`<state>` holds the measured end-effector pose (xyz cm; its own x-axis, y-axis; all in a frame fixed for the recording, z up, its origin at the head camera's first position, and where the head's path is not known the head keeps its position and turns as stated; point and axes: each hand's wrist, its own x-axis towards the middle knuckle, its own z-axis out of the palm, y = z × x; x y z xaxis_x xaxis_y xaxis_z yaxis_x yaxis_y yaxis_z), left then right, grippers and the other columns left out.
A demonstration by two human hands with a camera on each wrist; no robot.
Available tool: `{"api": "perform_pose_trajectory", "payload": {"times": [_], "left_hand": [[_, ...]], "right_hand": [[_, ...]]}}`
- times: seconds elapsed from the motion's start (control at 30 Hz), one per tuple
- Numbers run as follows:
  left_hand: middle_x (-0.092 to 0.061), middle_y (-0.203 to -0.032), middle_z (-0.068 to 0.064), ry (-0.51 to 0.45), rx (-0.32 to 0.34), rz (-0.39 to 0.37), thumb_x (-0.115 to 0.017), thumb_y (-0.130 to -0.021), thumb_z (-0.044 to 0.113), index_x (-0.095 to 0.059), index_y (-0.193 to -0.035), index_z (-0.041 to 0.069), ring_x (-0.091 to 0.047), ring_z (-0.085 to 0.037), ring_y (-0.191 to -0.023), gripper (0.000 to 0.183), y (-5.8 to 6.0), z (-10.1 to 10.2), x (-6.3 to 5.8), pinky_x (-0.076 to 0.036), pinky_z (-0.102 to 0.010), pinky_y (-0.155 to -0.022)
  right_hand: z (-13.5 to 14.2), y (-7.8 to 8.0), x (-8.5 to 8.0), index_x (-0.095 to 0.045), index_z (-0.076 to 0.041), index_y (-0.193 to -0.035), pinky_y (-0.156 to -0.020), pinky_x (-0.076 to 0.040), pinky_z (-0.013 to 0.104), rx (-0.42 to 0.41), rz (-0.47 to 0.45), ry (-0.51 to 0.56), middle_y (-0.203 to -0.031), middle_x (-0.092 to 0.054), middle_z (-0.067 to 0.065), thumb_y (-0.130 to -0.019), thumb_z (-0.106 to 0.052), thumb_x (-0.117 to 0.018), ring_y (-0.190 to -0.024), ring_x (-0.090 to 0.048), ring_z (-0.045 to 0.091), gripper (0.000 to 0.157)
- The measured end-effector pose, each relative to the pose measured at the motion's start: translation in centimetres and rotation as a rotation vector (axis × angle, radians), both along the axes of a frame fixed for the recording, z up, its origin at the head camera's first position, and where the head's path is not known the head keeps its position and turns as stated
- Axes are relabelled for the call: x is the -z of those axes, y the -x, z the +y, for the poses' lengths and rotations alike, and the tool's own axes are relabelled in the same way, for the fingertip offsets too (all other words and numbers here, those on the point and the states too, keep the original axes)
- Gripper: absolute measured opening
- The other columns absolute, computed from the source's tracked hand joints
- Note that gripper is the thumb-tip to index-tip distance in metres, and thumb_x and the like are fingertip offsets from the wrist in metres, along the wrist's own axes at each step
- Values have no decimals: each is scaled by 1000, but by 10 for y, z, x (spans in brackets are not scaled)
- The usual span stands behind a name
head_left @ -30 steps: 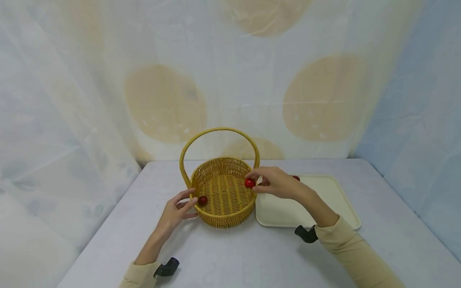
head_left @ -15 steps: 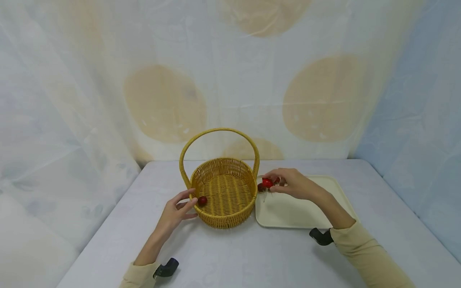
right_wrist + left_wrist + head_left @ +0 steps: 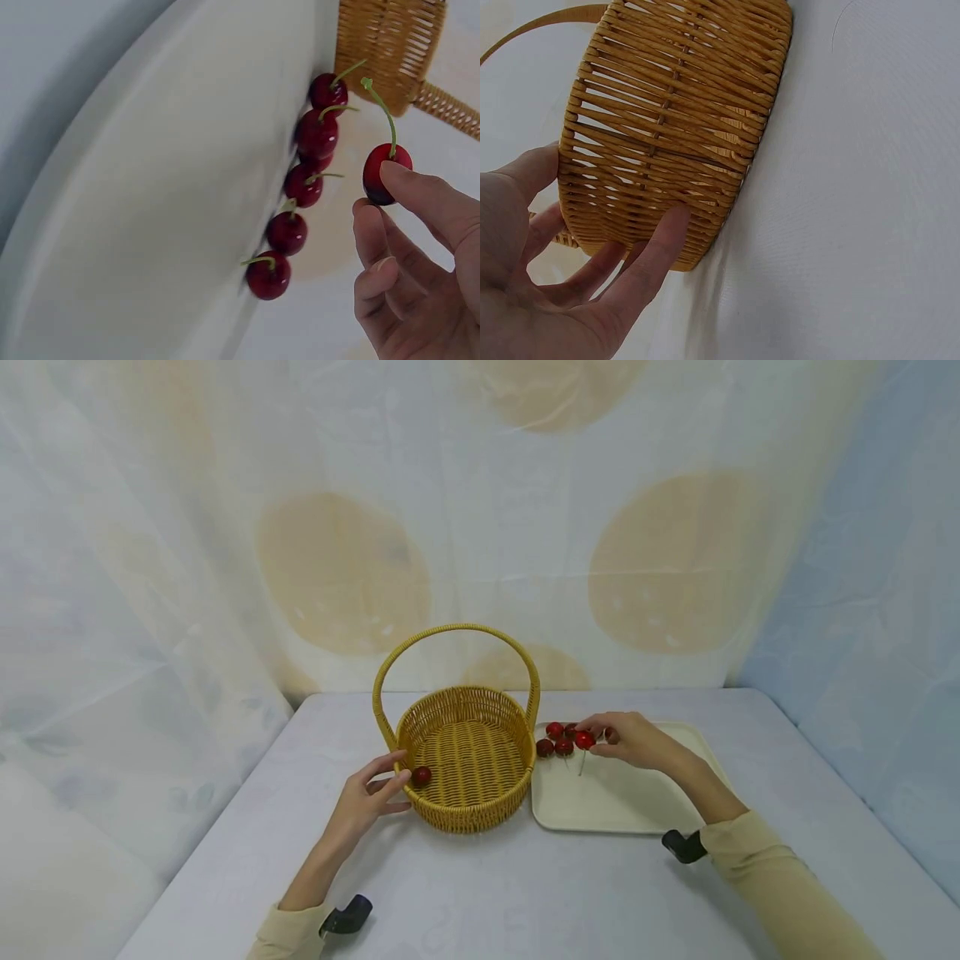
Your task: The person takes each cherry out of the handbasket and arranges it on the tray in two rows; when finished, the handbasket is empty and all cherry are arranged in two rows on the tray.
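A yellow wicker basket with a hoop handle stands mid-table. One red cherry lies inside it by the left wall. My left hand rests against the outside of that wall with straight fingers on the weave of the basket. My right hand pinches a red cherry by thumb and fingertip just over the cream tray. In the right wrist view the held cherry has its green stem up, beside a row of several cherries on the tray.
The tray lies directly right of the basket, almost touching it. A pale cloth covers the table, and draped fabric forms the back and side walls. A corner of the basket shows close to the cherries.
My right hand carried its cherry rightward from over the basket's right rim to the tray, beside the other cherries. The left hand and the basket have stayed put.
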<state>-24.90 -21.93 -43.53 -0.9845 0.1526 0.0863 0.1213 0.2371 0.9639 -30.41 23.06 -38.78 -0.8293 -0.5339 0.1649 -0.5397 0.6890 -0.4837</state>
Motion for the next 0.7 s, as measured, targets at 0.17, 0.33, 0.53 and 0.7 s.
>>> {"api": "perform_pose_trajectory", "payload": {"times": [0.17,0.33,0.53,0.7], "left_hand": [[-48,-137,-17,-2,3,5,-65,-95,34,-49,-142,14,-58,-40,-123,54,0,0,0,-61,-51,-84],[-48,-139,-18,-5,10,4,-65,-95,34,-48,-143,13,-57,-40,-123,55,1,-1,0,-61,-50,-84],[-47,-139,-19,-3,9,0,-65,-95,34,-48,-143,12,-57,-40,-123,55,1,-1,1,-61,-50,-84],[-48,-139,-19,-3,6,1,-65,-95,33,-48,-143,12,-58,-40,-123,55,0,0,0,-61,-50,-83]], "right_hand": [[5,7,8,-64,-1,-123,-70,-54,26,-7,33,-24,-99,-67,13,-89,-9,-70,-83,-61,19,35],[5,12,15,-65,-1,-121,-69,-51,25,5,21,-38,-95,-64,15,-89,-6,-70,-82,-57,18,34],[1,16,19,-65,-2,-121,-69,-52,27,19,-20,-63,-94,-64,14,-89,-5,-70,-81,-56,18,33],[0,19,22,-66,-2,-122,-72,-56,32,14,-48,-73,-96,-67,12,-89,-8,-70,-85,-62,22,33]]}}
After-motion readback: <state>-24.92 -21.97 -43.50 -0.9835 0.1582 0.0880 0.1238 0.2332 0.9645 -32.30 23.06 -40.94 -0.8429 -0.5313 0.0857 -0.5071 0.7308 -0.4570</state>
